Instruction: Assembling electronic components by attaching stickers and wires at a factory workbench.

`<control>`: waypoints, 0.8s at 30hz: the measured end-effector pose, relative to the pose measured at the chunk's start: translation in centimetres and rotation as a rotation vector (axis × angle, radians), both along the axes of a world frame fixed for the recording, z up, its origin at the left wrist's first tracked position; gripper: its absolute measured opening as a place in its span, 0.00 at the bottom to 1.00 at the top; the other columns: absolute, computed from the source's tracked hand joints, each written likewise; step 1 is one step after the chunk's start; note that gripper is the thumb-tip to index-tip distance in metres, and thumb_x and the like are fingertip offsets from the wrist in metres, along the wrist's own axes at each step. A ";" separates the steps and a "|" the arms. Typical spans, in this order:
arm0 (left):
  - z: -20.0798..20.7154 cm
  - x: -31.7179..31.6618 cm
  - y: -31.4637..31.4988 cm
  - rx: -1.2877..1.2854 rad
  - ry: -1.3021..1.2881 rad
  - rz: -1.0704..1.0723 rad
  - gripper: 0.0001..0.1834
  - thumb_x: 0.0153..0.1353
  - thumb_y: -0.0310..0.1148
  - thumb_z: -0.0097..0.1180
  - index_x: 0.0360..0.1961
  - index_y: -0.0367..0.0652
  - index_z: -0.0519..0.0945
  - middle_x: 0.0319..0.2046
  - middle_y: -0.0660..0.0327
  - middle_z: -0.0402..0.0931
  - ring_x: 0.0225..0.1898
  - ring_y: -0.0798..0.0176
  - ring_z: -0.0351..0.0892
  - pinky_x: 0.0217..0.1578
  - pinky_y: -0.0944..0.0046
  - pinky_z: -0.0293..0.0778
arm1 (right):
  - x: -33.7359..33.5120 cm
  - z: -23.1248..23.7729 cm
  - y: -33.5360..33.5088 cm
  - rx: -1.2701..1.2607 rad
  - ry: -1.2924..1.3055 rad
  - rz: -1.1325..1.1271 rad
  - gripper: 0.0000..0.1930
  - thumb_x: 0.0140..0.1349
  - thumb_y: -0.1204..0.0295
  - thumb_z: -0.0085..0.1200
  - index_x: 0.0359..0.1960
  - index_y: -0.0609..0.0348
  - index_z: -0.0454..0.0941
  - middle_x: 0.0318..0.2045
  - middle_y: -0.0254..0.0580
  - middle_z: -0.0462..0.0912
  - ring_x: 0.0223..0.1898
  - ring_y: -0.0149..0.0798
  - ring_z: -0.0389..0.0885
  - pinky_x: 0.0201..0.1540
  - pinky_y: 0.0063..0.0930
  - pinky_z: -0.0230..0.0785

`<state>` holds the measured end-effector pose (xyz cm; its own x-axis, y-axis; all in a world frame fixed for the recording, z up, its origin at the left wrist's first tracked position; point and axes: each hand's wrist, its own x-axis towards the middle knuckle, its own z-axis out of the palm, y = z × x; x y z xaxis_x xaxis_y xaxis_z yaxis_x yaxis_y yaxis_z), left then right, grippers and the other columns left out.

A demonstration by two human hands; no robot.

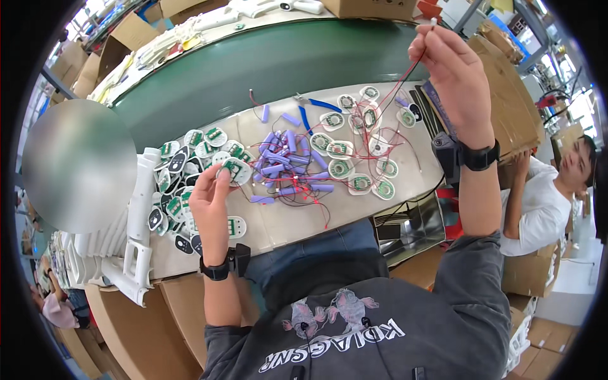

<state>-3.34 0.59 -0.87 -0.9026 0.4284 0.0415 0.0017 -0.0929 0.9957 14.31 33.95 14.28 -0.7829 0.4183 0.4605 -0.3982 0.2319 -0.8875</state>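
My left hand (211, 201) pinches the edge of a white oval cover with a green circuit board (237, 171). It is above a heap of similar covers (170, 204) at the left of the table. Raised at the upper right, my right hand (457, 79) pinches red and black wires (405, 77) with fingers closed; a small white connector (433, 23) sticks out above the fingertips. The wires run down toward oval pieces with boards (342, 168) spread on the right. A pile of purple cylindrical batteries (278, 166) with leads lies between the two groups.
Blue-handled pliers (320, 105) lie behind the batteries. Beyond them runs a green conveyor belt (266, 66). White plastic housings (138, 221) are stacked at the left table edge. Cardboard boxes (516, 114) stand at the right, near a person in a white shirt (538, 202).
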 end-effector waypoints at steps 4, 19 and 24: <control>-0.1 0.3 -0.5 -0.009 0.035 -0.015 0.15 0.65 0.31 0.58 0.48 0.32 0.78 0.38 0.60 0.79 0.37 0.70 0.78 0.38 0.69 0.76 | 0.5 0.4 1.1 0.072 -0.014 -0.104 0.14 0.69 0.72 0.49 0.51 0.68 0.76 0.39 0.40 0.79 0.44 0.32 0.77 0.53 0.28 0.67; 0.6 -0.2 0.6 -0.023 0.037 -0.053 0.15 0.65 0.32 0.57 0.47 0.31 0.78 0.33 0.63 0.78 0.31 0.72 0.76 0.34 0.70 0.73 | 0.4 -3.9 5.5 -0.155 -0.120 -0.077 0.14 0.70 0.72 0.48 0.54 0.67 0.71 0.30 0.34 0.75 0.35 0.30 0.74 0.44 0.24 0.67; 2.4 -0.9 3.1 0.047 0.009 -0.025 0.16 0.66 0.34 0.56 0.48 0.32 0.77 0.33 0.64 0.77 0.31 0.72 0.76 0.34 0.70 0.74 | -1.4 -3.6 4.9 -0.302 0.035 0.043 0.15 0.70 0.70 0.48 0.52 0.68 0.72 0.29 0.32 0.74 0.31 0.27 0.71 0.39 0.22 0.65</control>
